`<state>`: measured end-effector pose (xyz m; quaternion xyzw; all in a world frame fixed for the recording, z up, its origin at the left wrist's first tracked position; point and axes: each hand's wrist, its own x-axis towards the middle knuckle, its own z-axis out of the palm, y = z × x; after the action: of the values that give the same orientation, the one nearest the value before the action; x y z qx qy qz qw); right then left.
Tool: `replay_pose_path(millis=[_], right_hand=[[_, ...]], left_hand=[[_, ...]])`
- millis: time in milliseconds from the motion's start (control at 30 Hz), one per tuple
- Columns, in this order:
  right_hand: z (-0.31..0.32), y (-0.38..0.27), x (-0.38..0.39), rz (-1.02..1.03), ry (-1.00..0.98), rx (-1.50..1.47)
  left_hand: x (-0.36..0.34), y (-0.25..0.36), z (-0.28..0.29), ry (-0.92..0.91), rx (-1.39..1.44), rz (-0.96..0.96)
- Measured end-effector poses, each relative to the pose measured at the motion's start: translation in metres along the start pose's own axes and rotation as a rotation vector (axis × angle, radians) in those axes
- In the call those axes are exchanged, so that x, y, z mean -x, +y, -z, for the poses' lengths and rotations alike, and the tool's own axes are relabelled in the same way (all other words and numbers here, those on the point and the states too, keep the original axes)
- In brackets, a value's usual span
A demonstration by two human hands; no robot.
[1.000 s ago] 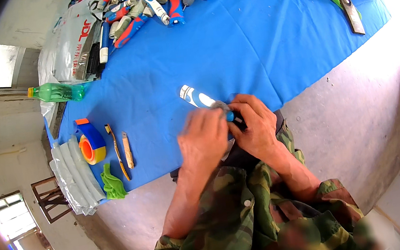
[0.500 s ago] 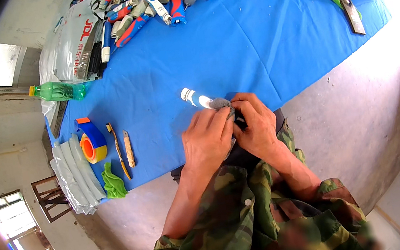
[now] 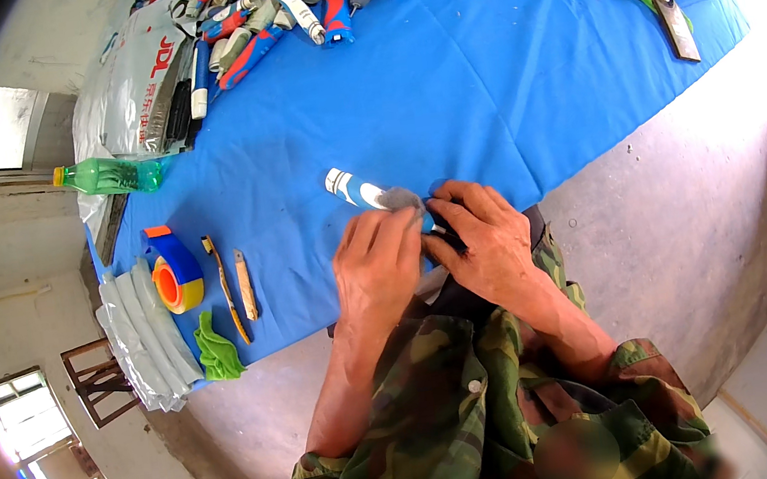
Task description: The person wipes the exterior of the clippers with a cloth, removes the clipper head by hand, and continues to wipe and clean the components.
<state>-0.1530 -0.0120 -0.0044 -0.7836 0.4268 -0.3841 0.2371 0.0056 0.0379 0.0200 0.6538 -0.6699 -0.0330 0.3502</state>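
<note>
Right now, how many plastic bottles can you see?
1. The green bottle lies on its side near the left edge of the blue tablecloth, beside the grey bag, beyond and left of the left hand. Others could be hidden by the bag or far pile.

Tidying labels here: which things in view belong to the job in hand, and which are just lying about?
In the job:
white-and-blue device, held in the right hand
grey cloth, in the left hand, against the device

Lying about, apparently:
toothbrush
tape rolls
green cloth
green bottle
pile of similar devices, possibly related
</note>
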Motion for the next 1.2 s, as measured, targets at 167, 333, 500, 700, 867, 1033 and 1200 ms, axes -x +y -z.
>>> replay_pose_path(millis=[167, 333, 500, 700, 867, 1033, 1200], right_hand=[[-0.004, 0.003, 0.003, 0.021, 0.001, 0.012], [-0.004, 0.004, 0.005, 0.047, 0.032, -0.008], [-0.010, 0.005, 0.009, 0.069, 0.072, -0.049], [-0.015, 0.005, 0.008, 0.120, 0.107, -0.092], [-0.017, 0.009, 0.011, 0.112, 0.126, -0.092], [-0.015, 0.007, 0.011, 0.120, 0.115, -0.061], [-0.010, 0.002, 0.007, 0.103, 0.076, -0.015]], left_hand=[[0.010, 0.004, -0.001, -0.015, 0.041, -0.012], [0.011, 0.005, 0.001, -0.059, 0.041, -0.049], [0.001, -0.002, 0.008, -0.063, -0.037, -0.071], [-0.014, -0.043, 0.028, 0.036, -0.284, -0.081], [-0.012, -0.038, 0.028, 0.049, -0.279, -0.035], [0.006, 0.006, 0.013, -0.043, -0.126, -0.118], [0.011, 0.005, 0.004, -0.033, 0.002, -0.014]])
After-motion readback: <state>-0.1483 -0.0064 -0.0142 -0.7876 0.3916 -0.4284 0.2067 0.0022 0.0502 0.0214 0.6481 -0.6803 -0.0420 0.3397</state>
